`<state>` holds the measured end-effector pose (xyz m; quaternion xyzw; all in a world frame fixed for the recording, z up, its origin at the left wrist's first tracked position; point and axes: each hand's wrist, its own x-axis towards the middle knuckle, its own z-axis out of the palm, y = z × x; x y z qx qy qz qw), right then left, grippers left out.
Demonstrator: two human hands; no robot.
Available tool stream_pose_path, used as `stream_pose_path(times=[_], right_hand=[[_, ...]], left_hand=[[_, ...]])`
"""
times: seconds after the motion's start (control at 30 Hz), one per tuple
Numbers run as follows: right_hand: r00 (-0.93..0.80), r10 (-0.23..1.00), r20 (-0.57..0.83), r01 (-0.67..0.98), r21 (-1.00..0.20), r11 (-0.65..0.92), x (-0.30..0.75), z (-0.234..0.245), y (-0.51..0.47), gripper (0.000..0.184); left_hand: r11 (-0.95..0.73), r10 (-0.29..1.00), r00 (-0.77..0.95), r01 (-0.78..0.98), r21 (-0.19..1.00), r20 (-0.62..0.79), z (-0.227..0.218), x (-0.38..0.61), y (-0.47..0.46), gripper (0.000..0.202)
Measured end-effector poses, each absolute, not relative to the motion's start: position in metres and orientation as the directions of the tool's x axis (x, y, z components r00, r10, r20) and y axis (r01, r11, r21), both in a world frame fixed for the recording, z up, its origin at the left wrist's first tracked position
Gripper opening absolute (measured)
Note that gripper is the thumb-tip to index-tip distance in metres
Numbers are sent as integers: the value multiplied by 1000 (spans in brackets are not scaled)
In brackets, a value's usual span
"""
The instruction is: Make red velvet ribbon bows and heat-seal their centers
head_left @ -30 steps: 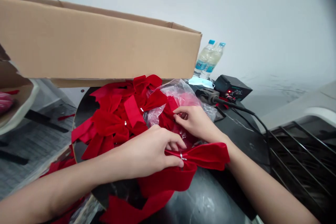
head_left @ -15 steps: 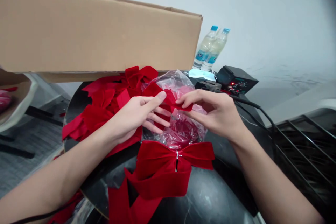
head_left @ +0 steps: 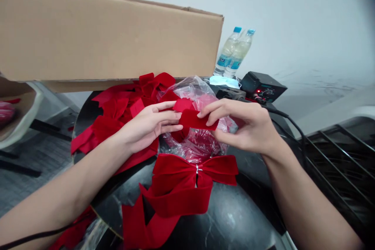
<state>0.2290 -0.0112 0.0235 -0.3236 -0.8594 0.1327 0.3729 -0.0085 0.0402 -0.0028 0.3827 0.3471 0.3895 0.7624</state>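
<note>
Between my hands a short piece of red velvet ribbon (head_left: 191,120) is stretched sideways. My right hand (head_left: 240,123) pinches its right end between thumb and fingers. The fingertips of my left hand (head_left: 155,125) close on its left end. Behind and below it lies a clear plastic bag (head_left: 202,144) with red material inside. Nearer to me a red velvet bow (head_left: 181,187), tied at its middle with a silvery twist tie (head_left: 198,170), lies on the dark round table (head_left: 234,218). More red bows (head_left: 114,113) are heaped left of the bag.
A large cardboard box (head_left: 111,35) stands along the back. Two water bottles (head_left: 231,54), a light blue face mask (head_left: 224,82) and a black control box (head_left: 263,88) with a lit red light and cables sit at the back right. A black rack (head_left: 340,164) is on the right.
My left hand's fingers have closed from a spread pose onto the ribbon's left end. The ribbon piece now lies flatter between both hands.
</note>
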Motion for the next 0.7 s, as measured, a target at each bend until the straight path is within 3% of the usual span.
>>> stream_pose_path(times=[0.1,0.3,0.43,0.53,0.6,0.7], right_hand=[[-523,655,544,448,-479,755,227,23,-13,29],[-510,659,553,373,-548,748,227,23,-14,28],[-468,672,574,330,-593,735,229,22,-13,31],[-446,676,586,315,-605,732,228,19,-12,33],[-428,678,597,316,-605,731,227,18,-12,34],[-405,674,617,321,-595,737,225,16,-12,35]], left_hand=[[399,857,458,-301,866,-235,-6,-8,41,30],[237,934,321,-223,946,-158,-12,-8,49,19],[2,964,267,64,998,-19,-12,-10,45,30],[-271,952,231,329,905,201,-8,-11,38,33],[-374,925,227,405,834,304,-5,-12,35,36],[-349,920,299,338,874,252,-2,-14,34,46]])
